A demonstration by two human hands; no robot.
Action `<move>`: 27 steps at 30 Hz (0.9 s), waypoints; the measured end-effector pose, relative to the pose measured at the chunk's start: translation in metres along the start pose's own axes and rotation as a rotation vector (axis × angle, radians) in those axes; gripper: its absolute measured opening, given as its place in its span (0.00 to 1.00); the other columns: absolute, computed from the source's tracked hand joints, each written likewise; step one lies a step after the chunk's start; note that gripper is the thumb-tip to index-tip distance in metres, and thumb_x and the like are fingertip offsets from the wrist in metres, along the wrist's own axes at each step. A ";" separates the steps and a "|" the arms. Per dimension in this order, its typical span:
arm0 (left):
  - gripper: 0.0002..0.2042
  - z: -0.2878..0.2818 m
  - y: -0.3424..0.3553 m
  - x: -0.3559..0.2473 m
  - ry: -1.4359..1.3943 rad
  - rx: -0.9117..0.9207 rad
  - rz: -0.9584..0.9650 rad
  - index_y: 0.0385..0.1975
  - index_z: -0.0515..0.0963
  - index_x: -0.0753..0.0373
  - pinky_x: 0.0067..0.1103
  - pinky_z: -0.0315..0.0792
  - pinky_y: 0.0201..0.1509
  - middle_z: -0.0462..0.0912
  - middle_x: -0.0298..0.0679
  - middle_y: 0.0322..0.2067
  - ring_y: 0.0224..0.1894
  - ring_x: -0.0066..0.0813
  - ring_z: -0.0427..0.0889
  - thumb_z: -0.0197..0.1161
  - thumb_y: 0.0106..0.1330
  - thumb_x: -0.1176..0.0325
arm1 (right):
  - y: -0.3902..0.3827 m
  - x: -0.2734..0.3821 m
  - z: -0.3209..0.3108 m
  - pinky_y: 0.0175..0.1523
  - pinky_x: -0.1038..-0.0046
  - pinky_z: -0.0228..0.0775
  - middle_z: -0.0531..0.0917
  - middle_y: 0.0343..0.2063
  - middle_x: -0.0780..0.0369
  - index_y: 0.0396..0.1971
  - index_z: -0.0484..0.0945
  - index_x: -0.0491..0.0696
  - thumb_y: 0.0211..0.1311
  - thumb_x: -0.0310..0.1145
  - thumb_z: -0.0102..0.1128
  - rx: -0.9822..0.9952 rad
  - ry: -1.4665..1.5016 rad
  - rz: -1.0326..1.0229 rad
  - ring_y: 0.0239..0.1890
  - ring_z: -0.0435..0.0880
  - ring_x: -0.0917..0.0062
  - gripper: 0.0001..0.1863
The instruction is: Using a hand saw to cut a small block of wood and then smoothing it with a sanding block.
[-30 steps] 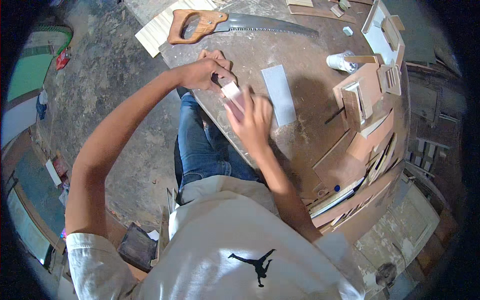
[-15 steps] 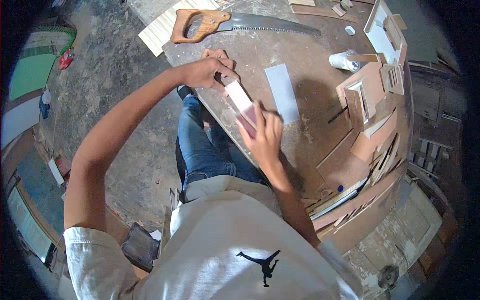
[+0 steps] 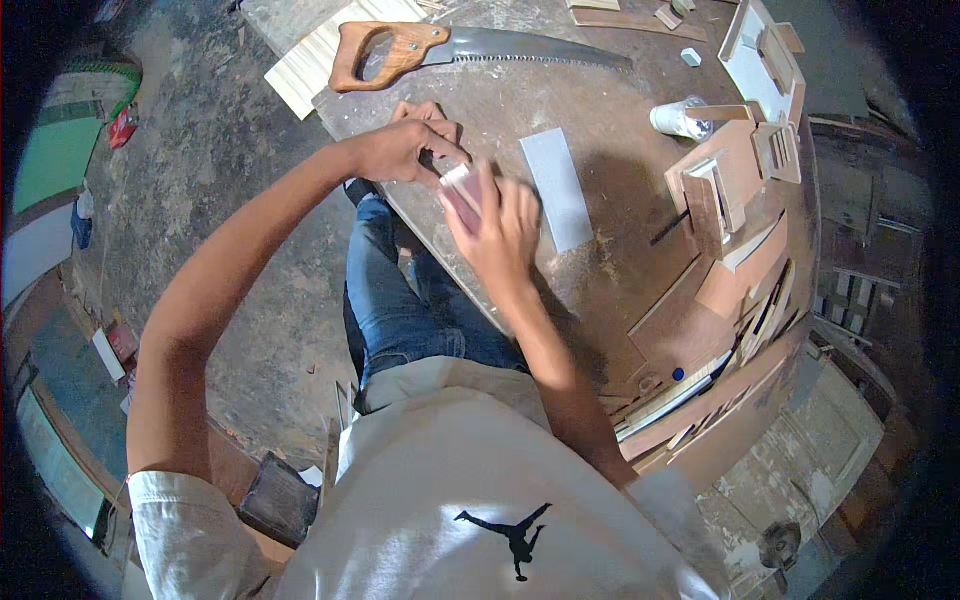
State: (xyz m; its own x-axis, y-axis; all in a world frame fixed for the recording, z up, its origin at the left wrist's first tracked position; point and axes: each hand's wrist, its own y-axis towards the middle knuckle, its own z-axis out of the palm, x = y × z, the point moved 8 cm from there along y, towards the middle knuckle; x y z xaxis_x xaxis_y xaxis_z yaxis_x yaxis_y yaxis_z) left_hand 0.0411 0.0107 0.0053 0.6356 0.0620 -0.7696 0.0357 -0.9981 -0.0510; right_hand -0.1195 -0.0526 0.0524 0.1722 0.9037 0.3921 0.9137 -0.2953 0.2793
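My left hand (image 3: pixel 410 150) is closed on the far end of a pale wooden strip (image 3: pixel 457 174) at the near-left edge of the workbench (image 3: pixel 470 120). My right hand (image 3: pixel 492 228) is closed on a flat, reddish-brown block (image 3: pixel 462 202), which lies over the strip close to my left fingers and covers much of it. Just right of my hands lies a pale grey rectangular sheet (image 3: pixel 555 190). A handsaw with a wooden handle (image 3: pixel 390 55) rests beyond my hands.
Striped boards (image 3: pixel 305 70) lie at the far left corner. A white cup (image 3: pixel 675 120), a small white block (image 3: pixel 690 58), assembled wooden pieces (image 3: pixel 705 200) and leaning offcuts (image 3: pixel 730 340) occupy the bench's right. A dark bin (image 3: pixel 280 500) stands low on the left.
My right hand with the block slid down and right along the strip, exposing it, then moved back up and left toward my left hand, which keeps its grip.
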 end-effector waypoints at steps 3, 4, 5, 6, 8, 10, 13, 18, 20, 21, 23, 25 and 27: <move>0.29 0.004 0.000 -0.003 -0.019 -0.004 -0.012 0.56 0.85 0.53 0.37 0.56 0.62 0.78 0.32 0.44 0.56 0.36 0.70 0.79 0.49 0.65 | 0.004 0.001 0.000 0.53 0.55 0.68 0.78 0.43 0.52 0.67 0.74 0.43 0.55 0.45 0.79 0.028 0.024 -0.041 0.45 0.77 0.56 0.41; 0.29 0.004 0.000 -0.004 0.006 0.024 -0.043 0.56 0.85 0.53 0.37 0.56 0.62 0.78 0.32 0.44 0.55 0.36 0.70 0.79 0.49 0.65 | -0.019 -0.004 -0.013 0.53 0.55 0.68 0.78 0.43 0.52 0.67 0.74 0.43 0.55 0.45 0.79 0.031 0.024 -0.042 0.45 0.77 0.56 0.41; 0.29 0.003 -0.004 -0.005 0.023 0.006 -0.028 0.56 0.86 0.53 0.36 0.56 0.61 0.77 0.32 0.44 0.56 0.36 0.70 0.80 0.49 0.63 | -0.044 -0.010 -0.022 0.52 0.56 0.69 0.78 0.42 0.53 0.67 0.73 0.42 0.57 0.47 0.77 0.057 -0.015 -0.035 0.45 0.77 0.58 0.41; 0.29 0.001 -0.002 -0.006 0.023 0.005 -0.025 0.56 0.86 0.53 0.36 0.56 0.61 0.77 0.32 0.44 0.56 0.36 0.70 0.80 0.49 0.63 | -0.049 -0.012 -0.028 0.52 0.58 0.70 0.78 0.41 0.53 0.67 0.72 0.41 0.60 0.49 0.74 0.079 -0.063 -0.020 0.45 0.77 0.59 0.41; 0.29 0.000 0.000 -0.009 0.015 0.001 -0.024 0.56 0.85 0.51 0.36 0.56 0.60 0.76 0.31 0.43 0.56 0.35 0.70 0.79 0.49 0.64 | -0.042 -0.012 -0.019 0.51 0.58 0.70 0.78 0.40 0.54 0.67 0.73 0.41 0.60 0.48 0.74 0.038 -0.114 -0.042 0.45 0.77 0.59 0.40; 0.29 -0.003 0.001 -0.004 0.026 -0.026 0.006 0.57 0.86 0.51 0.36 0.56 0.60 0.76 0.31 0.43 0.55 0.34 0.70 0.79 0.50 0.64 | 0.000 -0.003 -0.006 0.50 0.58 0.70 0.78 0.40 0.54 0.66 0.72 0.41 0.58 0.47 0.75 -0.015 -0.062 -0.065 0.43 0.77 0.59 0.40; 0.28 0.002 -0.003 -0.007 0.015 -0.035 0.023 0.57 0.86 0.49 0.35 0.56 0.60 0.74 0.30 0.42 0.54 0.34 0.69 0.79 0.51 0.64 | -0.003 -0.004 -0.009 0.49 0.59 0.70 0.78 0.40 0.55 0.66 0.73 0.40 0.57 0.45 0.76 0.008 -0.065 -0.067 0.42 0.77 0.59 0.40; 0.28 -0.002 -0.001 -0.009 0.039 -0.009 -0.002 0.57 0.86 0.48 0.35 0.56 0.60 0.73 0.31 0.42 0.54 0.35 0.69 0.79 0.50 0.63 | -0.037 -0.014 -0.014 0.52 0.57 0.68 0.78 0.42 0.55 0.68 0.73 0.42 0.57 0.43 0.78 -0.018 -0.013 -0.042 0.44 0.76 0.58 0.41; 0.29 0.000 0.003 -0.001 0.055 -0.024 0.024 0.57 0.86 0.48 0.35 0.56 0.60 0.73 0.31 0.43 0.54 0.35 0.69 0.79 0.50 0.62 | 0.006 -0.002 0.002 0.52 0.57 0.69 0.79 0.42 0.54 0.67 0.73 0.42 0.57 0.44 0.78 -0.001 -0.058 -0.063 0.44 0.77 0.58 0.40; 0.29 -0.001 0.001 -0.003 0.069 -0.035 0.044 0.56 0.86 0.48 0.35 0.55 0.60 0.74 0.31 0.44 0.55 0.35 0.68 0.80 0.49 0.61 | 0.019 0.002 0.006 0.53 0.56 0.69 0.79 0.42 0.54 0.67 0.73 0.42 0.57 0.45 0.78 0.012 -0.027 -0.070 0.44 0.77 0.58 0.40; 0.29 0.005 0.000 -0.002 0.045 -0.016 0.013 0.57 0.86 0.48 0.34 0.55 0.60 0.74 0.31 0.44 0.55 0.35 0.68 0.80 0.49 0.60 | 0.002 -0.002 0.001 0.53 0.55 0.69 0.79 0.42 0.53 0.66 0.74 0.42 0.58 0.45 0.77 0.011 0.003 -0.076 0.44 0.77 0.57 0.40; 0.30 0.002 -0.003 -0.004 0.018 0.025 -0.044 0.57 0.86 0.48 0.34 0.54 0.60 0.75 0.30 0.45 0.56 0.34 0.68 0.80 0.48 0.59 | -0.046 -0.013 -0.018 0.54 0.54 0.69 0.79 0.42 0.53 0.66 0.74 0.41 0.58 0.45 0.77 0.037 0.019 -0.058 0.44 0.77 0.56 0.39; 0.30 -0.001 -0.002 -0.007 0.027 0.011 -0.043 0.57 0.86 0.49 0.34 0.54 0.60 0.75 0.30 0.44 0.56 0.34 0.68 0.80 0.48 0.59 | -0.041 -0.011 -0.022 0.53 0.55 0.68 0.78 0.40 0.54 0.65 0.74 0.40 0.58 0.44 0.77 0.020 -0.023 -0.071 0.43 0.76 0.57 0.39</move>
State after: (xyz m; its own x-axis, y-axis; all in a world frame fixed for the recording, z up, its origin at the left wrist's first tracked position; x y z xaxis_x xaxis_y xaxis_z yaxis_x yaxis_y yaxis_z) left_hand 0.0372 0.0119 0.0116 0.6542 0.1045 -0.7491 0.0549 -0.9944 -0.0908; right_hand -0.1668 -0.0571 0.0562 0.1151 0.9289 0.3519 0.9311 -0.2243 0.2876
